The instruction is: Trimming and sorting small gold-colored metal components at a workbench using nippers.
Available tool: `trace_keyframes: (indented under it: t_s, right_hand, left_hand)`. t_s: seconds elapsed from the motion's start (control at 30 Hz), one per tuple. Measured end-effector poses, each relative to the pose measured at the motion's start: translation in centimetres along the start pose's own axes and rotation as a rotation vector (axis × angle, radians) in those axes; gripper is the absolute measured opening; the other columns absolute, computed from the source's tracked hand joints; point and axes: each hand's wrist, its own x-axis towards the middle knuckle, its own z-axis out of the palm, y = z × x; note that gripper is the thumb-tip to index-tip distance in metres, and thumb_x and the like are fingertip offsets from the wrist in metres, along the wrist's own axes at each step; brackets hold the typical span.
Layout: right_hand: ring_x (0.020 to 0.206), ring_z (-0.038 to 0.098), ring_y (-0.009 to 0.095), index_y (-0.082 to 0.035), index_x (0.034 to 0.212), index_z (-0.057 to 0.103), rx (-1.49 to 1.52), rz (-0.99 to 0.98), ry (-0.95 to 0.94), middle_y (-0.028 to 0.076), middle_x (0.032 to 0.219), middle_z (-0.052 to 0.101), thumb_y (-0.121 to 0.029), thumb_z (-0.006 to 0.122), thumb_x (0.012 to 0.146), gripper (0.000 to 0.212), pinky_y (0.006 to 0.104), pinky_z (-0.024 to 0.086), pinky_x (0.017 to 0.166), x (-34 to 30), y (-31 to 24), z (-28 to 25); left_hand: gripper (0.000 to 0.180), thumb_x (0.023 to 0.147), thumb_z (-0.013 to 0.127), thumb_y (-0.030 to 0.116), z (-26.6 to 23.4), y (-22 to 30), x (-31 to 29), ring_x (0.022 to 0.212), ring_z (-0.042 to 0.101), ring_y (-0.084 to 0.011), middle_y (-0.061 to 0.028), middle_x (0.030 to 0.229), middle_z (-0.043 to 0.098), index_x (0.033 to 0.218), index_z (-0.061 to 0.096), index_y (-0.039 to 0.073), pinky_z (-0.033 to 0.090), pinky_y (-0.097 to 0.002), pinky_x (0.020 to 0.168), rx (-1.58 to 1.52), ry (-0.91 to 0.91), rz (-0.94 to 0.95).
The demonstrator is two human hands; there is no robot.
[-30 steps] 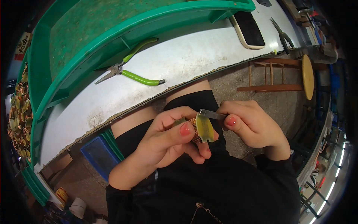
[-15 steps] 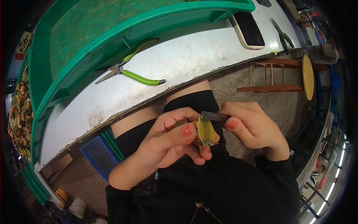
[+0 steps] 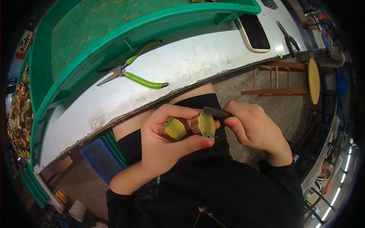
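Note:
My left hand (image 3: 157, 146) is closed over my lap around a copper wire coil (image 3: 194, 125) that has yellow, leaf-shaped end plates. Two of those plates show, with copper windings next to them; the fingers hide part of the piece, so I cannot tell whether it is one coil or two. My right hand (image 3: 254, 129) grips a flat grey metal blade (image 3: 216, 112), thumb below it. The blade's tip rests at the upper edge of the right-hand yellow plate. Most of its handle end is hidden in my fist.
On the white table lie green-handled pliers (image 3: 142, 80), a phone (image 3: 254, 32) and dark pliers (image 3: 289, 40). A large green tray (image 3: 95, 45) stands along the far side. Many similar coils (image 3: 21, 117) are heaped at the left. A wooden stool (image 3: 313, 81) is at the right.
My left hand has turned the coil, so a second yellow plate and more copper windings show, and its thumb has moved lower. The blade stays at the plate's top edge, now tilted more.

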Motion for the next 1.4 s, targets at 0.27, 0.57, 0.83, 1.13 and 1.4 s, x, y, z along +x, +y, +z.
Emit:
trace_keyframes:
  t_s: [0.27,0.57,0.83,1.13,1.4]
  right_hand:
    - [0.058,0.048,0.028,-0.002,0.080,0.049,-0.073,-0.073,0.062,0.012,0.070,0.051,-0.014,0.055,0.085,0.014,0.0335,0.042,0.057,0.4,0.1,0.5]
    - [0.059,0.045,0.026,-0.002,0.082,0.050,-0.266,-0.144,0.179,0.010,0.071,0.049,-0.014,0.057,0.084,0.015,0.0326,0.041,0.056,0.0,-0.2,1.5]
    - [0.060,0.044,0.024,-0.001,0.085,0.052,-0.354,-0.045,0.242,0.010,0.072,0.048,-0.017,0.054,0.086,0.017,0.0308,0.040,0.057,-0.4,-0.9,2.7]
    - [0.061,0.042,0.023,0.000,0.087,0.052,0.113,0.061,0.321,0.011,0.075,0.049,-0.022,0.050,0.089,0.023,0.0307,0.039,0.058,-0.5,-0.4,3.9]
    - [0.060,0.041,0.024,0.001,0.087,0.052,-0.196,-0.080,0.338,0.011,0.073,0.049,-0.023,0.049,0.090,0.024,0.0319,0.039,0.058,-0.1,-0.2,4.1]
  left_hand:
    - [0.046,0.065,0.071,-0.014,-0.1,-0.8,0.0,0.095,0.061,-0.0269,-0.0168,0.105,0.059,0.104,0.050,0.000,0.052,-0.0318,0.083,0.106,0.039,0.182]
    - [0.046,0.062,0.074,-0.011,-0.8,-1.4,-0.1,0.092,0.061,-0.0224,-0.0184,0.110,0.058,0.101,0.053,0.000,0.051,-0.0298,0.081,0.213,0.035,0.286]
    - [0.041,0.065,0.074,-0.010,-0.3,-1.7,-0.1,0.090,0.060,-0.0202,-0.0168,0.107,0.059,0.099,0.053,0.001,0.049,-0.0288,0.082,0.118,0.112,0.278]
    - [0.048,0.063,0.067,-0.018,-1.0,-0.7,-0.3,0.097,0.060,-0.0300,-0.0155,0.107,0.057,0.100,0.045,0.003,0.051,-0.0366,0.082,0.121,0.042,0.200]
    - [0.047,0.060,0.072,-0.016,-1.2,-1.0,-0.3,0.099,0.059,-0.0308,-0.0155,0.104,0.059,0.096,0.049,0.003,0.049,-0.0375,0.086,0.182,-0.006,0.288]
